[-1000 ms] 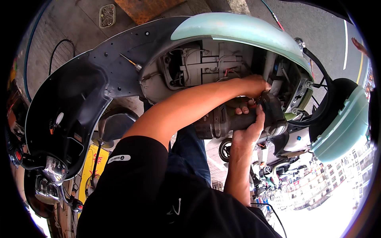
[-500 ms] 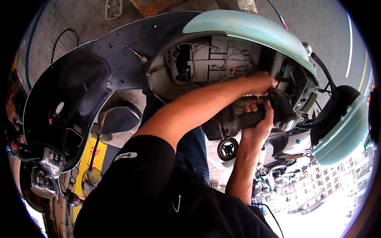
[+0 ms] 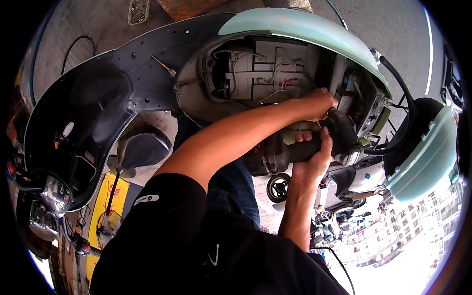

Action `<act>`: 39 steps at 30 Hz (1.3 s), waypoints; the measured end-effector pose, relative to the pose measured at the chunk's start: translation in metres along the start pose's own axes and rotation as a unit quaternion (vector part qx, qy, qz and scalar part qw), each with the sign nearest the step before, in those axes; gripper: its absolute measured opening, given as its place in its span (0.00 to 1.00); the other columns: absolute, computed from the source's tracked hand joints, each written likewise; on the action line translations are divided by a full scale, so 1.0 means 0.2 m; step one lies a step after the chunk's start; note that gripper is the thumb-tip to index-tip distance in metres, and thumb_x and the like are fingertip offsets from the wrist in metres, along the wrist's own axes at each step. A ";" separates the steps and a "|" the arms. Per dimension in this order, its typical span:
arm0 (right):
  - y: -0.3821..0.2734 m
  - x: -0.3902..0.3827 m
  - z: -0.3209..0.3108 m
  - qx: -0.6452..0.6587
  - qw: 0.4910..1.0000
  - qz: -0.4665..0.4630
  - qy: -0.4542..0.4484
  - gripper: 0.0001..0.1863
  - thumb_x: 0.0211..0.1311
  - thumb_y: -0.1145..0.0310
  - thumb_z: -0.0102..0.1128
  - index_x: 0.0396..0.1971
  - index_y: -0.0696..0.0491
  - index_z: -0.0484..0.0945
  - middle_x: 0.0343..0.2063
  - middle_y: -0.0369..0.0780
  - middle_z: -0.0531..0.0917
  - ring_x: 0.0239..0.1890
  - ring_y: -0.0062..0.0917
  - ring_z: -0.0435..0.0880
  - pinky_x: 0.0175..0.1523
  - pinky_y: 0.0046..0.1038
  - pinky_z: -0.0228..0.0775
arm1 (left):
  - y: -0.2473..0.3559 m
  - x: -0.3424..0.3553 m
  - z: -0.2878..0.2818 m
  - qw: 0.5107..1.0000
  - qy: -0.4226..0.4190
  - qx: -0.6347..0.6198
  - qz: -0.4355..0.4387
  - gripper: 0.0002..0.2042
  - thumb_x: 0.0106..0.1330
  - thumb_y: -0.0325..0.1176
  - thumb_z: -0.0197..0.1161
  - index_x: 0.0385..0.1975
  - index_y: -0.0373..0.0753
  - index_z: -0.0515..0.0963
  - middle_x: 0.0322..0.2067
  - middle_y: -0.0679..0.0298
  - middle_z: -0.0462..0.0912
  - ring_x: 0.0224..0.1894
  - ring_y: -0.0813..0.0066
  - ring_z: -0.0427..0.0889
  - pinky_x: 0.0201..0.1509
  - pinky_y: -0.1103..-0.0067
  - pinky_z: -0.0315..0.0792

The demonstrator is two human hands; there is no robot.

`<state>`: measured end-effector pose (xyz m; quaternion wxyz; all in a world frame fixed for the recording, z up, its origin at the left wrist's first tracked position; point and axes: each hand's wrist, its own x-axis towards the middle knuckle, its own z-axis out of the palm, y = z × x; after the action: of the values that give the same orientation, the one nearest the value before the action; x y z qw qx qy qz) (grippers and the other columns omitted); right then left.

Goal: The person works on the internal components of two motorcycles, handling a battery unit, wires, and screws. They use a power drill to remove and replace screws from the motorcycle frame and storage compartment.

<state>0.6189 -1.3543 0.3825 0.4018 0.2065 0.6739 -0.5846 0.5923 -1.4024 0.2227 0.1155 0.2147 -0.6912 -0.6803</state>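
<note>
A dark cordless power tool, drill-like in shape, is in my right hand, whose fingers wrap its handle. Close to the tool's front end is my left hand, closed, with its fingertips pressed together; whatever it grips is hidden. Both hands are over the open body of a pale green scooter. Inside that body, grey blocks sit beneath straps, with white and red wires running across them. A grey tube passes just beyond my left hand.
A thin screwdriver-like tool with a yellow part lies on the black body panel. A mirror stands left of my legs. Handlebars and a green cover are at the right. A tray of small parts sits far left.
The scooter and both hands appear slightly further left in the picture, as the view has shifted. My grip on the power tool and my left hand's closed pose look the same.
</note>
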 end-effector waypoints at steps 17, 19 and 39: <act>-0.10 -0.25 -0.31 0.068 0.981 0.052 -0.175 0.24 0.58 0.63 0.57 0.51 0.59 0.66 0.45 0.43 0.76 0.26 0.20 0.68 0.31 0.25 0.64 | 0.44 -0.20 -0.16 0.969 0.091 0.227 0.045 0.10 0.46 0.25 0.64 0.30 0.40 0.79 0.32 0.64 0.77 0.41 0.64 0.74 0.49 0.69 0.67; -0.12 -0.26 -0.39 0.068 0.968 0.092 -0.222 0.30 0.52 0.61 0.62 0.52 0.60 0.64 0.44 0.45 0.76 0.24 0.19 0.70 0.29 0.24 0.65 | 0.55 -0.32 -0.26 0.966 0.054 0.252 0.031 0.10 0.46 0.24 0.64 0.31 0.40 0.79 0.32 0.65 0.77 0.40 0.65 0.74 0.49 0.70 0.65; 0.71 -0.05 -0.08 -0.433 0.490 0.074 -0.753 0.33 0.42 0.69 0.69 0.54 0.54 0.71 0.51 0.44 0.77 0.53 0.37 0.76 0.59 0.34 0.65 | 0.68 -1.88 -0.49 0.902 0.115 0.086 -0.408 0.37 0.39 0.38 0.76 0.52 0.42 0.66 0.45 0.57 0.75 0.47 0.52 0.77 0.51 0.66 0.72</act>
<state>0.7271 -1.3037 0.3021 0.8371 -0.4630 0.2651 -0.1207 0.9482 -1.3220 0.4112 -0.1125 0.5634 -0.5809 -0.5766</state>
